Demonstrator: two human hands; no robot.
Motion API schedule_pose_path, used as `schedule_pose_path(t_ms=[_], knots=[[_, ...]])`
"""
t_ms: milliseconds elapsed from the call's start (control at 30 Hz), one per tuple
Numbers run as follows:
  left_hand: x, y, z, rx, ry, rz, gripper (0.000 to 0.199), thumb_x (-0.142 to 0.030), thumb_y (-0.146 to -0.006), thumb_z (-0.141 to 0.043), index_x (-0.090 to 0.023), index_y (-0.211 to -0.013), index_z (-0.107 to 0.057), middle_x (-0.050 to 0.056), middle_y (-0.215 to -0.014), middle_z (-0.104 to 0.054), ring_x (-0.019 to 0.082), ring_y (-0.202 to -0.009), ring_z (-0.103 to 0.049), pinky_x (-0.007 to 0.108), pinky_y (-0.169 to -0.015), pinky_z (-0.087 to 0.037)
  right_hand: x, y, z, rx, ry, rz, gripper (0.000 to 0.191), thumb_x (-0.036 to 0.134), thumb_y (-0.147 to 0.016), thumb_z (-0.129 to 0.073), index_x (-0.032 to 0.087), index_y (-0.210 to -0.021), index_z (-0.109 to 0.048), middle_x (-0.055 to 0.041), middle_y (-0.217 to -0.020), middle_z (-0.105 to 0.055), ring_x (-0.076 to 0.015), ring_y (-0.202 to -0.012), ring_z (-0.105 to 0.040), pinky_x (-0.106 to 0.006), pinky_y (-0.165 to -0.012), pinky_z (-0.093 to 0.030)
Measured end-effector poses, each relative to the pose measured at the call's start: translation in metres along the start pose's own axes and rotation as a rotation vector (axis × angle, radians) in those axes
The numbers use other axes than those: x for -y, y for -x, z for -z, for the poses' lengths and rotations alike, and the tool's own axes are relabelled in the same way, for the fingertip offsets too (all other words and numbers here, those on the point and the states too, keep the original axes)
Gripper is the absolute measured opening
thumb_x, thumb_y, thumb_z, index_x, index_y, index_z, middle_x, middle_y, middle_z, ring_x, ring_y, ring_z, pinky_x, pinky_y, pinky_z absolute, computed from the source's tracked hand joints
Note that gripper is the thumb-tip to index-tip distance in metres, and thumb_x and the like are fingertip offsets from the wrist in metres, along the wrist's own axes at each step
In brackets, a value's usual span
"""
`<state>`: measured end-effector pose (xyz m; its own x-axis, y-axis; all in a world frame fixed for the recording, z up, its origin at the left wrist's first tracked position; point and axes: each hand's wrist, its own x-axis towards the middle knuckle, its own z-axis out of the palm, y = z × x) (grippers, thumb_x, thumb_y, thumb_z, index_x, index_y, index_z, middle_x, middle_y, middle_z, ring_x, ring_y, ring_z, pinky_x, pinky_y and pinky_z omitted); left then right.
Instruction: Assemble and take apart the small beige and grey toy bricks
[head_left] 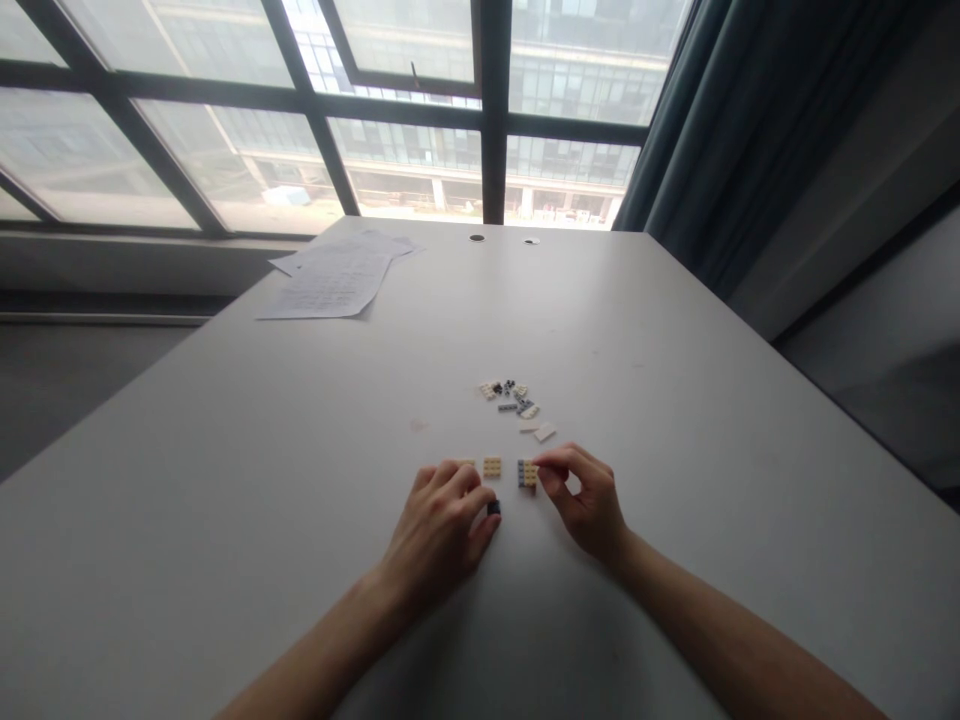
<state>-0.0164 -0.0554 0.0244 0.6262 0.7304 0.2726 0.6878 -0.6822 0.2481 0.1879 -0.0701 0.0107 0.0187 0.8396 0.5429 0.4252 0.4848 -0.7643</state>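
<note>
My left hand [448,510] is closed, with a small dark building brick [493,507] pinched between thumb and forefinger. To the right, my right hand [587,495] has thumb and forefinger together at the edge of a tan and grey block of studded bricks [526,473]. Between the hands, a tan studded plate [492,467] lies on the white table [315,430]. Another tan piece [466,462] shows partly behind my left fingers.
Beyond the hands lies a loose pile of small white, grey and black bricks [510,390], with flat white pieces [544,432] nearer. Printed papers [330,280] rest at the far left. Two round holes [477,238] sit near the far edge, before a window; a dark curtain [720,150] hangs right.
</note>
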Motion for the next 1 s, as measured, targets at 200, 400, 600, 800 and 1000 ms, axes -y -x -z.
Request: schedule_pose_path(t_ms=[200, 400, 600, 800, 1000], knots=[[0.006, 0.002, -0.001, 0.007, -0.010, -0.066, 0.011, -0.027, -0.082, -0.058, -0.022, -0.090, -0.063, 0.007, -0.093, -0.062, 0.025, -0.095, -0.052, 0.041, -0.083, -0.036, -0.004, -0.003, 0.003, -0.070, 0.067, -0.040, 0.011, 0.018, -0.084, -0.054, 0.020, -0.088, -0.064, 0.0000, -0.070, -0.058, -0.0136, -0.063, -0.052, -0.027, -0.061, -0.045], [0.018, 0.003, -0.002, -0.232, -0.022, -0.124, 0.023, -0.033, -0.083, -0.060, -0.020, -0.101, -0.062, 0.008, -0.096, -0.064, 0.022, -0.088, -0.053, 0.038, -0.081, -0.038, -0.015, -0.014, 0.011, -0.099, 0.134, -0.209, 0.014, 0.025, -0.083, -0.058, 0.019, -0.096, -0.062, -0.0012, -0.078, -0.060, -0.0138, -0.064, -0.053, -0.027, -0.061, -0.046], [0.033, 0.003, -0.004, -0.475, 0.002, 0.029, 0.015, -0.025, -0.082, -0.061, -0.020, -0.097, -0.061, 0.007, -0.092, -0.062, 0.021, -0.085, -0.053, 0.036, -0.079, -0.040, -0.036, -0.045, 0.011, 0.097, 0.371, -0.303, 0.038, 0.033, -0.075, -0.067, 0.015, -0.109, -0.061, -0.0077, -0.095, -0.061, -0.0164, -0.069, -0.056, -0.031, -0.064, -0.048], [0.036, 0.003, -0.007, -0.551, 0.002, 0.015, 0.015, -0.020, -0.081, -0.062, -0.020, -0.096, -0.061, 0.006, -0.090, -0.062, 0.021, -0.083, -0.054, 0.035, -0.077, -0.040, -0.044, -0.078, -0.010, 0.238, 0.556, -0.396, 0.032, 0.036, -0.075, -0.067, 0.015, -0.100, -0.067, -0.0099, -0.098, -0.064, -0.0181, -0.082, -0.061, -0.029, -0.076, -0.045], [0.036, 0.000, -0.008, -0.564, 0.038, 0.022, 0.014, -0.018, -0.082, -0.061, -0.019, -0.096, -0.060, 0.006, -0.088, -0.062, 0.020, -0.083, -0.054, 0.035, -0.077, -0.041, -0.043, -0.085, -0.022, 0.261, 0.674, -0.443, 0.029, 0.037, -0.072, -0.067, 0.017, -0.093, -0.068, -0.0093, -0.098, -0.064, -0.0206, -0.084, -0.061, -0.030, -0.076, -0.043]])
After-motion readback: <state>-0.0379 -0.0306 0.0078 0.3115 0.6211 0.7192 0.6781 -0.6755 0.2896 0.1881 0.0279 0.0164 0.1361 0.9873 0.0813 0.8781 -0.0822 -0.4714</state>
